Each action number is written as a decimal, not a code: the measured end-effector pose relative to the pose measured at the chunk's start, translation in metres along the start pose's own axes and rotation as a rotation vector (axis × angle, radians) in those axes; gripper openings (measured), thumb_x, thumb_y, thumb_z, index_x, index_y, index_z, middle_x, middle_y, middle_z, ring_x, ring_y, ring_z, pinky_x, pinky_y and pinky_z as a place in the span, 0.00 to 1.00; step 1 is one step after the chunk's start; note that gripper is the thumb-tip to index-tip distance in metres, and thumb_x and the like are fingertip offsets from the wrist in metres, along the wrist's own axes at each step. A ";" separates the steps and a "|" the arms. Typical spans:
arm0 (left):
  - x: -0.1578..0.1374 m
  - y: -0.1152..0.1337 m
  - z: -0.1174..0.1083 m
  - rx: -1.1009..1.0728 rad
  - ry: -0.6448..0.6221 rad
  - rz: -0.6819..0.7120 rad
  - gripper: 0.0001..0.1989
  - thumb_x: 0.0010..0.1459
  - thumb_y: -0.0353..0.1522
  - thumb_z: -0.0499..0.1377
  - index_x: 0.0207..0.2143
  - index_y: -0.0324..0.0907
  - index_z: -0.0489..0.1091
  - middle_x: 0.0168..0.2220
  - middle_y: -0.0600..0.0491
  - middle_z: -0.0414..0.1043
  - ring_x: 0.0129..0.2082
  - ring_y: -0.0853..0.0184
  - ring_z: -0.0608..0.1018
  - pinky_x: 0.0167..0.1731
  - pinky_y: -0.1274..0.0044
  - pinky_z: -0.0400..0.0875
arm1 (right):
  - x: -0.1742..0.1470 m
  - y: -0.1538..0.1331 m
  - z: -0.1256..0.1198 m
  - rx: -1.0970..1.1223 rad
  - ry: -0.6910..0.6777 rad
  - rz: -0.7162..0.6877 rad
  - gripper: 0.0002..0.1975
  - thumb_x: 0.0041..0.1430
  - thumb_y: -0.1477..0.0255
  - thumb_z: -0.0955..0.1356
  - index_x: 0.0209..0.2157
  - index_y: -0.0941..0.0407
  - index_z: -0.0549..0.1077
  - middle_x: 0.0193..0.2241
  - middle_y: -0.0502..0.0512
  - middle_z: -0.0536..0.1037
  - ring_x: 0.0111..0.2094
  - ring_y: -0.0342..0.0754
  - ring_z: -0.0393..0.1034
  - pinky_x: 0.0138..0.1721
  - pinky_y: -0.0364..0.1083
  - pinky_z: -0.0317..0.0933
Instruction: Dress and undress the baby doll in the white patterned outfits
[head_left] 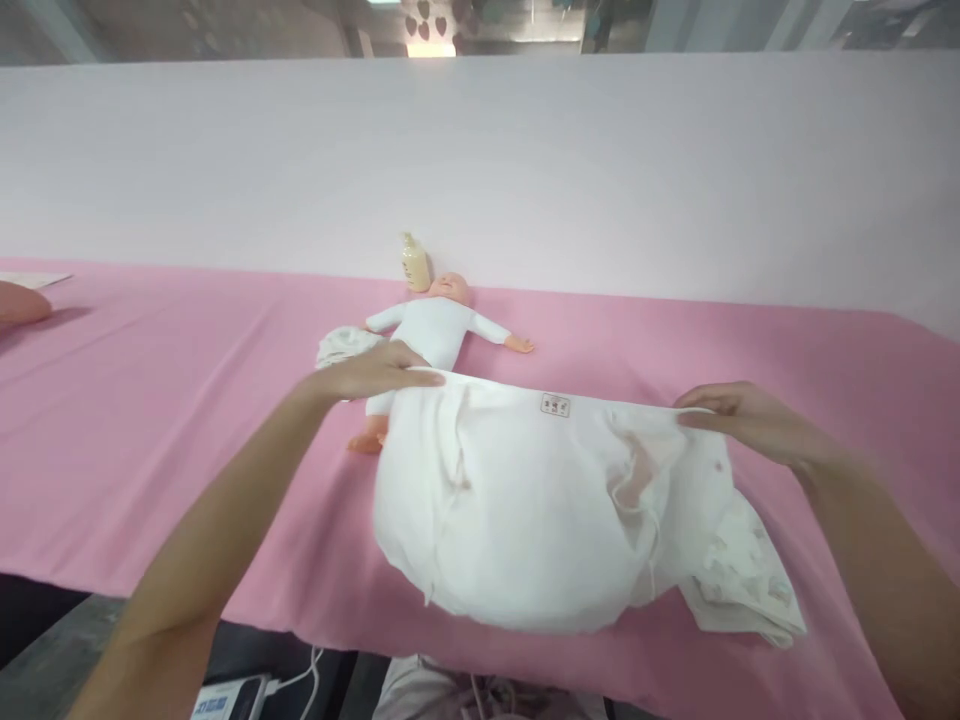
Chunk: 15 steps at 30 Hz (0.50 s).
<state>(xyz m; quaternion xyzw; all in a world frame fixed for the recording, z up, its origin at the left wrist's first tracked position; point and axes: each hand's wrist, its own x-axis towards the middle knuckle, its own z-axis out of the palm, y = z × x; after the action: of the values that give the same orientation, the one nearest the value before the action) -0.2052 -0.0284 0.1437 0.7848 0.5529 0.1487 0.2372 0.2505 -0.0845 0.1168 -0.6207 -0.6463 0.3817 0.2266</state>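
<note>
Pink worktop (225, 400): across the frame's middle.
White garment (540, 510): lower centre, stretched between both hands by its upper edge.
Doll (431, 330): centre, face up, partly hidden behind the garment.
Folded cloth (750, 575): lower right.
Left hand (375, 370): pinching the garment's left end.
Right hand (739, 408): pinching its right end.
Bottle (415, 265): upper centre.

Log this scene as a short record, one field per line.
Left hand: the left hand pinches the top edge of a white cloth
Right hand: the right hand grips the same edge, farther right
Cloth: hangs wide between both hands; small printed label near its top edge
Doll: doll in white, lying face up beyond the cloth, partly hidden
By the doll: pump bottle near its head; crumpled cloth at its side
Near right: folded patterned cloth
Surface: pink cover
</note>
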 end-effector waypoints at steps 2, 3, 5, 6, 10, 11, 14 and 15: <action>0.037 -0.017 0.029 0.045 -0.155 0.031 0.22 0.51 0.48 0.56 0.15 0.41 0.66 0.16 0.56 0.62 0.19 0.70 0.67 0.20 0.77 0.59 | 0.037 0.018 0.013 0.135 -0.055 0.101 0.16 0.45 0.58 0.72 0.33 0.54 0.77 0.35 0.57 0.79 0.38 0.53 0.74 0.40 0.49 0.67; 0.055 -0.024 0.043 0.081 -0.163 0.049 0.20 0.53 0.47 0.55 0.18 0.42 0.68 0.19 0.55 0.66 0.21 0.68 0.69 0.23 0.76 0.60 | 0.056 0.029 0.020 0.188 -0.039 0.155 0.15 0.45 0.60 0.72 0.33 0.55 0.77 0.36 0.58 0.79 0.38 0.53 0.74 0.39 0.48 0.67; 0.086 -0.038 0.068 0.174 -0.111 0.114 0.16 0.54 0.44 0.54 0.24 0.43 0.74 0.26 0.54 0.73 0.29 0.65 0.73 0.32 0.74 0.63 | 0.093 0.051 0.031 0.255 0.040 0.240 0.12 0.44 0.65 0.72 0.32 0.57 0.77 0.36 0.58 0.79 0.36 0.52 0.74 0.37 0.46 0.67; 0.100 -0.044 0.078 0.256 -0.071 0.143 0.15 0.54 0.42 0.54 0.26 0.44 0.75 0.30 0.54 0.75 0.33 0.63 0.73 0.37 0.72 0.63 | 0.110 0.061 0.036 0.283 0.092 0.271 0.11 0.43 0.67 0.73 0.31 0.57 0.77 0.34 0.58 0.79 0.34 0.50 0.74 0.35 0.45 0.67; 0.147 -0.063 0.095 0.668 0.083 0.149 0.13 0.56 0.37 0.54 0.30 0.43 0.78 0.38 0.47 0.75 0.44 0.56 0.70 0.48 0.63 0.54 | 0.163 0.088 0.049 0.337 0.312 0.250 0.12 0.40 0.68 0.73 0.30 0.58 0.77 0.29 0.55 0.78 0.29 0.47 0.71 0.29 0.43 0.64; 0.156 -0.067 0.096 0.728 0.108 0.135 0.13 0.56 0.37 0.55 0.31 0.43 0.78 0.40 0.45 0.74 0.45 0.55 0.69 0.48 0.62 0.53 | 0.173 0.090 0.051 0.295 0.361 0.224 0.12 0.40 0.67 0.72 0.29 0.58 0.77 0.27 0.54 0.77 0.28 0.47 0.70 0.28 0.43 0.63; 0.177 -0.075 0.096 0.800 0.155 0.104 0.12 0.55 0.36 0.56 0.32 0.40 0.77 0.43 0.43 0.71 0.47 0.53 0.66 0.48 0.62 0.52 | 0.195 0.088 0.056 0.040 0.470 0.121 0.11 0.42 0.64 0.72 0.25 0.58 0.76 0.21 0.51 0.74 0.27 0.48 0.68 0.27 0.43 0.59; 0.181 -0.077 0.097 0.799 0.176 0.099 0.11 0.55 0.35 0.56 0.32 0.40 0.77 0.44 0.43 0.70 0.48 0.52 0.65 0.50 0.62 0.51 | 0.201 0.087 0.058 -0.061 0.493 0.097 0.11 0.43 0.63 0.71 0.24 0.58 0.75 0.20 0.50 0.73 0.27 0.48 0.68 0.27 0.43 0.58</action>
<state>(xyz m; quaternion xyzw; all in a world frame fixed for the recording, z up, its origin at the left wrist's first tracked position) -0.1567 0.1426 0.0153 0.8250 0.5470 0.0000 -0.1419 0.2349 0.0943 -0.0219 -0.7318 -0.5523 0.2093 0.3399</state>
